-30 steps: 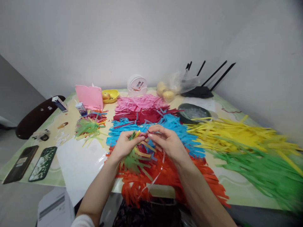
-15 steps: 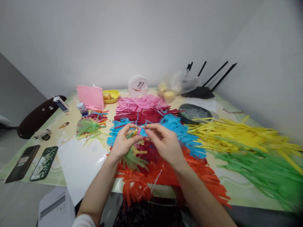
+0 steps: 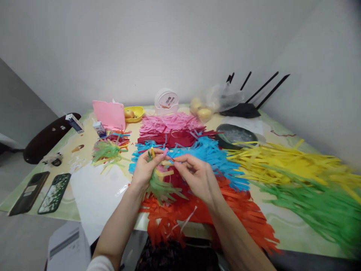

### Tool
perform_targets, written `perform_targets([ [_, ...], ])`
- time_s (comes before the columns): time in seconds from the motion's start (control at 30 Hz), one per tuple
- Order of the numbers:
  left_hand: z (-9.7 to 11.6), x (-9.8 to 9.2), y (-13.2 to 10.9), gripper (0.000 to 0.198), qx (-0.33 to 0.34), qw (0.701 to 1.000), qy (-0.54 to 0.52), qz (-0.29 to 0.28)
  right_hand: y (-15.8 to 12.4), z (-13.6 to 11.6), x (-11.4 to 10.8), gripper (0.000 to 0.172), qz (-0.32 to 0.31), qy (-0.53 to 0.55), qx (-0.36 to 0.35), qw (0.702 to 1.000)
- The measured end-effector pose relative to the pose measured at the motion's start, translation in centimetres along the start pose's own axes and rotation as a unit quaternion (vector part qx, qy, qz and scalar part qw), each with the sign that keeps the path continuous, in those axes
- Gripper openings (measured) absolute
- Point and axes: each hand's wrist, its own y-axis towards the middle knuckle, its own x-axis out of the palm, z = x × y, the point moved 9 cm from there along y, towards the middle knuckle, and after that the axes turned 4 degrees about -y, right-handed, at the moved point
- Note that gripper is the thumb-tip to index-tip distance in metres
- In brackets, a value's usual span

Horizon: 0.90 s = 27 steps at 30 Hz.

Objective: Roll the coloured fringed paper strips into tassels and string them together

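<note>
Six big heaps of cut paper strips cover the table (image 3: 284,222) in front of me: a pink pile (image 3: 169,122), a dark red pile (image 3: 175,137), a blue pile (image 3: 208,154), an orange pile (image 3: 239,210), a yellow pile (image 3: 284,160) and a green pile (image 3: 310,203). One small mixed tuft (image 3: 108,150) lies off to my left. Two phones (image 3: 41,192) lie side by side near the table's left edge.

My forearms come in from the lower edge and meet over the line where blue meets orange, wrists lifted off the table. My left hand (image 3: 145,169) is curled closed around one bundle of strips (image 3: 160,188), mostly green with some yellow, its loose ends fanning down over the orange pile. My right hand (image 3: 197,177) is narrowed to a pinch, thumb and forefinger pressed together just beside my left fingertips. A pink strip (image 3: 166,151) sticks up from the bundle's top there. I cannot tell what the pinch grips.
</note>
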Motion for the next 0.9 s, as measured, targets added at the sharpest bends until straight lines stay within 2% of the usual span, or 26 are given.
perform_targets([
  [0.23,0.1,0.2,-0.1,0.026,0.014,1.000,0.020,-0.002,0.3,0.2,0.4,0.027,-0.013,0.025,0.018,0.999],
  [0.4,1.3,-0.1,-0.4,0.020,0.081,0.987,0.139,0.022,0.5,0.5,0.4,0.025,-0.013,0.026,0.023,0.999],
  [0.53,1.9,0.5,-0.5,0.019,0.115,0.972,0.207,0.007,0.6,1.2,0.7,0.025,-0.020,0.044,0.032,0.998],
  [0.63,2.0,0.7,-0.5,0.019,0.133,0.962,0.237,-0.002,0.7,1.5,1.2,0.030,-0.040,0.085,0.044,0.995],
  [0.73,1.5,1.1,-0.4,0.016,0.128,0.959,0.250,-0.038,1.0,1.8,1.2,0.041,-0.055,0.128,0.058,0.989],
  [0.8,0.9,1.6,-0.4,0.015,0.110,0.958,0.253,-0.081,1.1,2.2,1.5,0.045,-0.088,0.150,0.074,0.982],
  [0.9,0.1,2.0,-0.3,0.018,0.085,0.958,0.247,-0.119,1.3,2.8,1.5,0.039,-0.125,0.145,0.086,0.978],
])
